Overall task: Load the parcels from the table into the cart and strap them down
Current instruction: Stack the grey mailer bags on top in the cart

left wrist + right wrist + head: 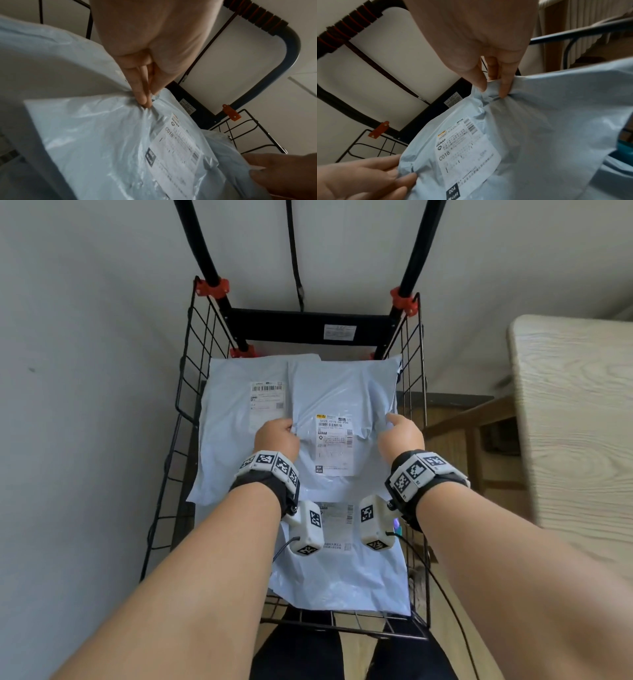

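Note:
A pale blue plastic parcel (342, 398) with a white label marked C018 hangs over the black wire cart (186, 392). My left hand (275, 436) pinches its left edge (145, 102). At its right edge my right hand (402, 433) pinches the plastic (496, 89). Two more pale blue parcels lie in the cart: one on the left (233, 422) with its label up, one nearer me (342, 573) under my wrists. A black strap (294, 251) hangs down between the cart's handle bars.
A light wooden table (579, 422) stands to the right of the cart, with a wooden chair (479, 419) under it. A plain wall is on the left. My legs are at the cart's near end.

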Motion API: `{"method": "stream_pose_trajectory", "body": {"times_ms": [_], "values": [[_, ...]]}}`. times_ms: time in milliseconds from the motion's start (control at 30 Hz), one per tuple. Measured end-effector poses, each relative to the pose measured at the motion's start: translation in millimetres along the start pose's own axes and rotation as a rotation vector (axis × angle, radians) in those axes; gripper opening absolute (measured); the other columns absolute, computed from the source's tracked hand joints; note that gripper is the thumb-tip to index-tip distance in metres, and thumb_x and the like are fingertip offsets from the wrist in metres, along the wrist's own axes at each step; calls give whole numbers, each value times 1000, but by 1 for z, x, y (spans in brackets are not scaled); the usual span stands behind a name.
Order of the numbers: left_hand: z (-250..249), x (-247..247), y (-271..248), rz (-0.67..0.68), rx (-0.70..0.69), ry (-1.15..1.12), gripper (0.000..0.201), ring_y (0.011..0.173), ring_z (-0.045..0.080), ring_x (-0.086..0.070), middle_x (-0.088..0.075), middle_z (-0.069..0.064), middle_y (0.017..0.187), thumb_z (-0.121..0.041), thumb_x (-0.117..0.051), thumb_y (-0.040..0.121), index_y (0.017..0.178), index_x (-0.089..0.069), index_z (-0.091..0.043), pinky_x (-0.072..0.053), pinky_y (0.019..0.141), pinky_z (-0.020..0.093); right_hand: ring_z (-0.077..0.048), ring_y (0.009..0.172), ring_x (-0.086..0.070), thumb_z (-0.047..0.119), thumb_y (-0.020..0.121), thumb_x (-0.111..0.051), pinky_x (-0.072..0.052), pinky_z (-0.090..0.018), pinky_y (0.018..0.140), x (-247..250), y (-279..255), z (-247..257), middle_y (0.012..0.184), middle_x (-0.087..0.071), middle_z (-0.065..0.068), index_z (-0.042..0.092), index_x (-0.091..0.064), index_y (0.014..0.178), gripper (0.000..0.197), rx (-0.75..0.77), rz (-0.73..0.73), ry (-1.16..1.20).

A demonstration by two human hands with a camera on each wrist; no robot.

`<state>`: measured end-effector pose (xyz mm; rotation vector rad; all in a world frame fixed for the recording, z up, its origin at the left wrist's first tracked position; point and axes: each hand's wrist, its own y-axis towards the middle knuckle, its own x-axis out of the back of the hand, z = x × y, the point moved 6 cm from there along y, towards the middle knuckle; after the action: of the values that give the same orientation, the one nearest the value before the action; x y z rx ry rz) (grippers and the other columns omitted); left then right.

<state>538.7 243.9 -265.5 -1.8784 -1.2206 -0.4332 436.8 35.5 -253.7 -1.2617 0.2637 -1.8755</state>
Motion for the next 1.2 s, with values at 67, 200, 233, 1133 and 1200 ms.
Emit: {"method": "stream_pose_trajectory", "body": {"times_ms": [67,200,233,1133,1200], "values": [[-1,-7,1,62,-25,-8,35,98,27,-62,-68,9,109,4,-49,86,110,-69,-11,-46,79,26,-30,128,-48,3,94,-41,-41,-36,102,-2,0,-2,145,-43,-12,15,-39,145,52,-10,0,-29],[8,-2,6,27,-1,-78,37,106,29,-62,-60,11,127,-2,-48,86,110,-66,-25,-51,93,39,-33,125,-44,8,92,-50,-45,-39,97,-10,1,-1,143,-33,-13,16,-40,142,52,-32,-73,-65],[10,5,8,-29,-13,31,34,110,28,-60,-57,10,128,-10,-51,87,115,-64,-25,-49,95,38,-32,127,-42,10,91,-53,-46,-40,98,-13,2,3,143,-32,-12,17,-41,141,52,5,-89,-93],[110,-36,51,281,186,322,122,144,37,19,27,9,156,-62,-72,68,148,17,-37,-2,118,49,-33,147,15,21,74,-81,-39,-46,106,-140,37,-8,159,20,0,50,15,145,123,208,364,-617],[111,-38,54,289,204,318,123,145,36,19,27,9,156,-60,-73,69,149,18,-37,-1,118,48,-33,147,15,16,77,-77,-42,-45,104,-143,38,-9,159,20,0,50,16,145,120,211,356,-627]]}}
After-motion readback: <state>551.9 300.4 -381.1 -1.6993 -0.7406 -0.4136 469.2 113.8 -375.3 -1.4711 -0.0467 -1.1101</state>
